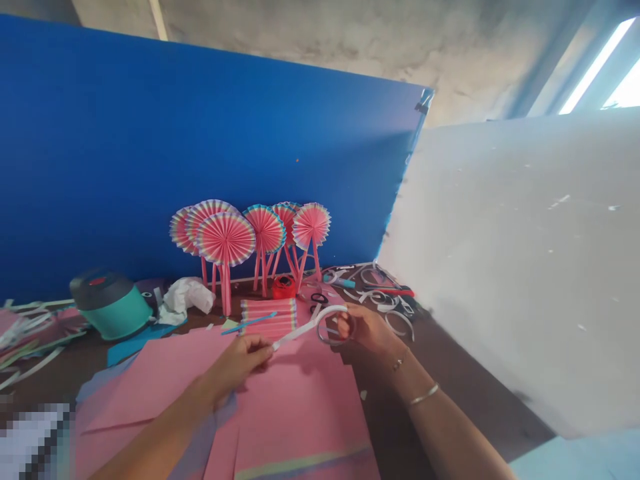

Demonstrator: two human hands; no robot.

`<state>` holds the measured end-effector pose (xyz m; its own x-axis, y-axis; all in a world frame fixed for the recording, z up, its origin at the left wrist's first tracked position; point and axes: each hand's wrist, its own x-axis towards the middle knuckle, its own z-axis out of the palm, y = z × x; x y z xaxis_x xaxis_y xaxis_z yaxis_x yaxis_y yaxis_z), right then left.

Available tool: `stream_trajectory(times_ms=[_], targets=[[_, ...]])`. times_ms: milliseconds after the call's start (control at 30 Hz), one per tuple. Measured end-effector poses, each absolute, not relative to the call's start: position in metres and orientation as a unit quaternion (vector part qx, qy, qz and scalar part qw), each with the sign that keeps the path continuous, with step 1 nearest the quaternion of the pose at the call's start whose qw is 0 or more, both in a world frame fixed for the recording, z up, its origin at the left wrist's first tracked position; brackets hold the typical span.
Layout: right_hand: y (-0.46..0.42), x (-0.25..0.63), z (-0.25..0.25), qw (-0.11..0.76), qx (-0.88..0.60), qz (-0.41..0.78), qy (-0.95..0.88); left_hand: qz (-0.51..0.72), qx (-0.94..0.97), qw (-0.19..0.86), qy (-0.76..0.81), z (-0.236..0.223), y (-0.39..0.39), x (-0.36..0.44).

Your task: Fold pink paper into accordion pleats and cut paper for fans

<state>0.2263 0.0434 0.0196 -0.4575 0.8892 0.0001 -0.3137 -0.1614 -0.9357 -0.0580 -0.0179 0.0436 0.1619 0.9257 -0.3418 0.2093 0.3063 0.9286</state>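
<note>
My right hand (367, 327) is closed around a roll of white tape (324, 319), with its ring showing beside the fingers. A strip pulled off the roll runs down to the left, where my left hand (250, 355) pinches its end. Both hands are above pink paper sheets (305, 407), some edged with pastel stripes. Just beyond the tape lies a pleated pink striped paper (270, 315) with a blue stick-like tool (250, 323) across it. A pair of scissors (318, 300) with dark handles is partly hidden behind the roll.
Several round pink paper fans (226, 239) lean against a blue panel (200, 120). A teal and dark container (115, 305), crumpled white paper (186, 298) and a red object (284, 287) stand along the back. Tape rings and scraps (383, 300) lie at right, near a white panel (515, 267).
</note>
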Motion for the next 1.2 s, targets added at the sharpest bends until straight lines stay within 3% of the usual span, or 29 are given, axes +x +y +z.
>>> stream_trajectory(times_ms=[133,333,567,733,900,1200], targets=[[0.033,0.240,0.034,0.349,-0.348,0.609,-0.621,0.336,0.588,0.469,0.567,0.046,-0.011,-0.075],[0.031,0.242,0.043,0.197,-0.390,0.475,-0.764,0.348,0.523,0.529,0.571,0.036,-0.014,-0.092],[0.028,0.247,0.043,0.159,-0.465,0.352,-0.796,0.333,0.500,0.577,0.553,0.018,-0.013,-0.095],[0.020,0.245,0.043,0.102,-0.480,0.334,-0.805,0.310,0.524,0.534,0.587,0.005,-0.012,-0.096],[0.018,0.244,0.045,0.065,-0.486,0.309,-0.815,0.334,0.595,0.416,0.601,0.009,-0.016,-0.097],[0.022,0.232,0.034,0.034,-0.531,0.234,-0.814,0.309,0.577,0.441,0.614,-0.001,-0.015,-0.097]])
